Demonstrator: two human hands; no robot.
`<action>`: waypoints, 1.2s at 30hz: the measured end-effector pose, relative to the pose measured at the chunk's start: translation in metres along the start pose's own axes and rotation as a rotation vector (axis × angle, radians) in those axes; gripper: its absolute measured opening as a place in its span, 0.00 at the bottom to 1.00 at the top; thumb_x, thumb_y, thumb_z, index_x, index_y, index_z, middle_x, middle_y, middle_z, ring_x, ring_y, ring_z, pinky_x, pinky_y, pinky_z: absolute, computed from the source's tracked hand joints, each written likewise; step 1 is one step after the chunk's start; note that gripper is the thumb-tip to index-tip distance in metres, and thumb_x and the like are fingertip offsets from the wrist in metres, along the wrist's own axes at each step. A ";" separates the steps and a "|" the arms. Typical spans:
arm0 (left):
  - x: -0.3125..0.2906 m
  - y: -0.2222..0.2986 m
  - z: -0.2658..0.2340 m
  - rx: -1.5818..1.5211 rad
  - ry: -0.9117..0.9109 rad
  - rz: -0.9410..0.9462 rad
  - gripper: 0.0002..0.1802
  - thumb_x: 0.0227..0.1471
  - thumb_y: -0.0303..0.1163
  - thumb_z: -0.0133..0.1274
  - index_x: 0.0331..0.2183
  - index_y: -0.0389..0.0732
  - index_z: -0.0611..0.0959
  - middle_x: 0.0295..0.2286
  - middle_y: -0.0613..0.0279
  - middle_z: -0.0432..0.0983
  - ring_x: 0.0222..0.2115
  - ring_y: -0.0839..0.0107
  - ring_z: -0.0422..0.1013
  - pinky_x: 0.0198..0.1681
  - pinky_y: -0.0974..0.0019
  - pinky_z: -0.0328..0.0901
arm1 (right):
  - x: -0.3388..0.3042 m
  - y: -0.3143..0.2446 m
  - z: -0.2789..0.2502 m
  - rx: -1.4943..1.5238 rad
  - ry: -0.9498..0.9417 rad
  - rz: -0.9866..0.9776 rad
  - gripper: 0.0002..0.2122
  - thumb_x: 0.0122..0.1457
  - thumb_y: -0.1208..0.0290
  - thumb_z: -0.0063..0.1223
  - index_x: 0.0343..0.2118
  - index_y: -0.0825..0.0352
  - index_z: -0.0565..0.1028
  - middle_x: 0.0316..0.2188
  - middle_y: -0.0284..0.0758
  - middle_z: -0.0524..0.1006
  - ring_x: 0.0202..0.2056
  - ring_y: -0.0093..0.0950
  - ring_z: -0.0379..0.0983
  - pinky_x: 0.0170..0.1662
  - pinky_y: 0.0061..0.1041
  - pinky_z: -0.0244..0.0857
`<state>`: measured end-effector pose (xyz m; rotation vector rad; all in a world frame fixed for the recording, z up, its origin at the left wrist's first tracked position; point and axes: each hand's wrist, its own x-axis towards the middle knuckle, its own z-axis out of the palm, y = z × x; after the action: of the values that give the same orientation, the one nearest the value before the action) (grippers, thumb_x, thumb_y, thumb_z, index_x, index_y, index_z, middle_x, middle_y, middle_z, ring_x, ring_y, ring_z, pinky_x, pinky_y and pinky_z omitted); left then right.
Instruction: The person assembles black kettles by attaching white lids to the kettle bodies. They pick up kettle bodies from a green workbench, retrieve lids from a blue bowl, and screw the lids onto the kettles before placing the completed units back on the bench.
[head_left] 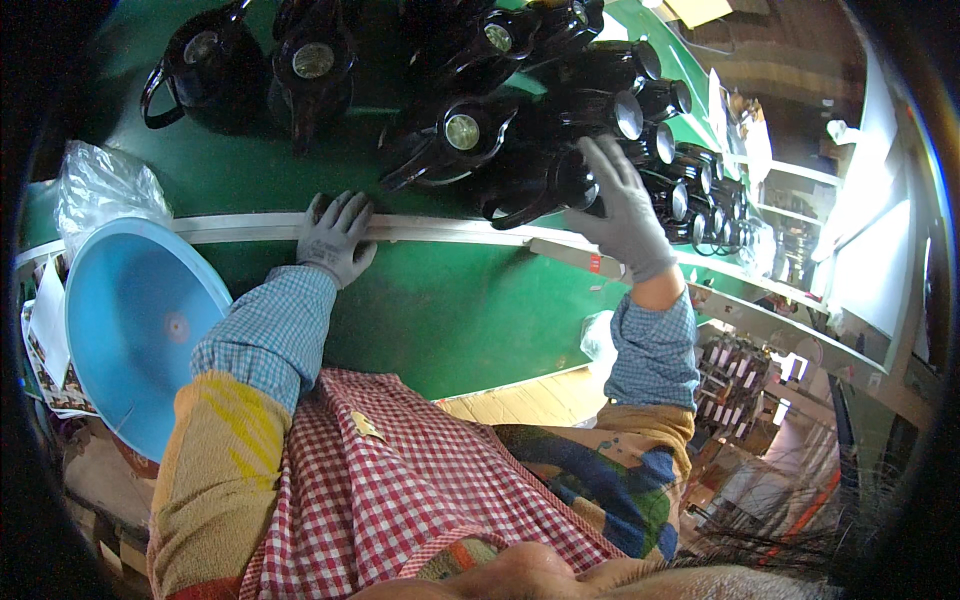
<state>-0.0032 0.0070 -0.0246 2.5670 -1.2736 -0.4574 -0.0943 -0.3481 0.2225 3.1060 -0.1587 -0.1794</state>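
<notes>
Reaching right hand (622, 215) touches black jug (545, 180) — left hand (335, 238) on rail (240, 226).

Two gloved hands (335, 238), one blue basin (135, 325), over a dozen black jugs (460, 135), one crumpled plastic bag (100, 185)

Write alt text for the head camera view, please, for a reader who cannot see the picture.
A person's gloved right hand reaches onto a black jug among many black jugs crowded on a green table. The gloved left hand rests on a metal rail crossing the table. A blue plastic bowl sits at the left edge.
</notes>
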 end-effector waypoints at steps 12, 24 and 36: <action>0.000 0.001 -0.003 0.037 -0.060 -0.025 0.40 0.56 0.55 0.49 0.65 0.46 0.64 0.66 0.60 0.55 0.67 0.59 0.50 0.71 0.41 0.38 | 0.016 -0.012 -0.008 -0.070 -0.172 0.088 0.44 0.52 0.40 0.59 0.66 0.64 0.60 0.60 0.54 0.67 0.51 0.48 0.75 0.54 0.44 0.70; 0.003 0.008 -0.025 0.096 -0.202 -0.078 0.39 0.59 0.55 0.45 0.67 0.50 0.60 0.67 0.65 0.52 0.68 0.66 0.47 0.72 0.46 0.34 | 0.055 -0.048 -0.014 -0.106 -0.365 0.501 0.39 0.54 0.31 0.52 0.46 0.72 0.74 0.36 0.51 0.82 0.43 0.46 0.80 0.47 0.43 0.73; 0.002 0.008 -0.025 0.096 -0.131 -0.043 0.40 0.58 0.55 0.50 0.65 0.49 0.63 0.66 0.62 0.55 0.67 0.62 0.50 0.72 0.45 0.38 | 0.017 -0.025 -0.022 0.070 -0.289 0.572 0.41 0.44 0.50 0.65 0.63 0.57 0.66 0.58 0.53 0.66 0.52 0.49 0.74 0.55 0.41 0.71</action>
<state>0.0017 0.0021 0.0007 2.6878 -1.3153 -0.5967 -0.0722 -0.3247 0.2420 2.9256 -1.0527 -0.6042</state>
